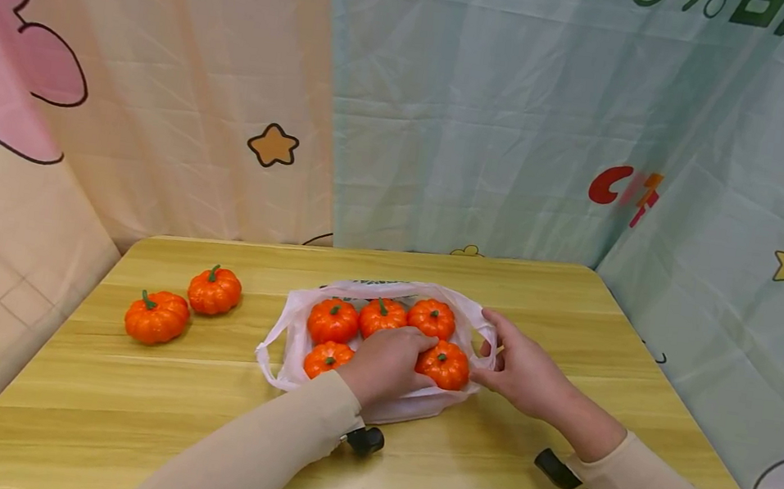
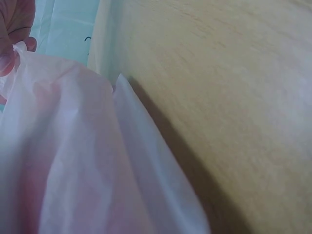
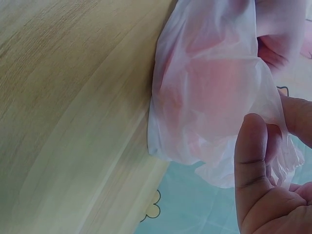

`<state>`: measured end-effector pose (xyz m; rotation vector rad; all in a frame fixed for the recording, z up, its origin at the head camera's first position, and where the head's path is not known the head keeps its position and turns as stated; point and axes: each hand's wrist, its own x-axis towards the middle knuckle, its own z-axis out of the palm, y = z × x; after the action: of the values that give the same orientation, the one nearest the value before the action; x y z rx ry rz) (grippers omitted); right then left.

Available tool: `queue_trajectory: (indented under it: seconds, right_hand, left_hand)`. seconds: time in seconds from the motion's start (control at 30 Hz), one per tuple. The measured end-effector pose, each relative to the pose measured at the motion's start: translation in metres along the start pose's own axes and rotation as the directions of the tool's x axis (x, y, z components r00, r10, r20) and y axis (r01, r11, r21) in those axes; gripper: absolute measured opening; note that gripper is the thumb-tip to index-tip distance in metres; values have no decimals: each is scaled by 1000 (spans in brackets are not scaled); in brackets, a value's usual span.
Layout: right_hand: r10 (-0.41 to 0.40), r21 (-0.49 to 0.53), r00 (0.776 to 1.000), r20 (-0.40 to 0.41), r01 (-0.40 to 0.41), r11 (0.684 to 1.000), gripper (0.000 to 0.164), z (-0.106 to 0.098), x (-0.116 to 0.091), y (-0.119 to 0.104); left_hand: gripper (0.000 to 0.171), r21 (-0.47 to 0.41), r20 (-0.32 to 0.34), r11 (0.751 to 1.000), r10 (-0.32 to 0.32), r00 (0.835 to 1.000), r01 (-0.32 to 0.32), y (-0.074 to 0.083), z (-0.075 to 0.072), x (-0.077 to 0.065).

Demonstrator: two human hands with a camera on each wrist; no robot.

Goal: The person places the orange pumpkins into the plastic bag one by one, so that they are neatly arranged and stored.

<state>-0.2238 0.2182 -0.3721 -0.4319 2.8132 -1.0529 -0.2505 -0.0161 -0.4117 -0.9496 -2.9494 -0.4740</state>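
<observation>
A thin, pale pink plastic bag (image 1: pixel 426 408) lies on the table, its mouth spread wide and several small orange pumpkins showing inside. My left hand (image 1: pixel 385 363) reaches in over the near side and holds the front right pumpkin (image 1: pixel 445 365) between thumb and fingers. At the bag's right end, my right hand (image 1: pixel 524 369) pinches the handle; the right wrist view shows the thin plastic (image 3: pixel 270 109) bunched between thumb and fingers. A front left pumpkin (image 1: pixel 326 358) is partly covered by my left hand. Three more, including a back left pumpkin (image 1: pixel 333 322), line the far side.
Two more pumpkins stand on the left of the wooden table (image 1: pixel 81 402): a nearer pumpkin (image 1: pixel 157 318) and a farther pumpkin (image 1: pixel 215 291). The bag's left handle (image 1: pixel 266 356) loops loosely out. Printed cloth (image 1: pixel 453 120) hangs behind the table and along both sides.
</observation>
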Motion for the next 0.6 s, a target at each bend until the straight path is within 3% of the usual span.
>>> queue_trajectory:
  seconds: [0.6]
  right_hand:
    - [18,6,1000,9,-18,1000,94,1,1,1]
  left_hand:
    - [60,11,1,1000,6,1000,-6,0,-1,0]
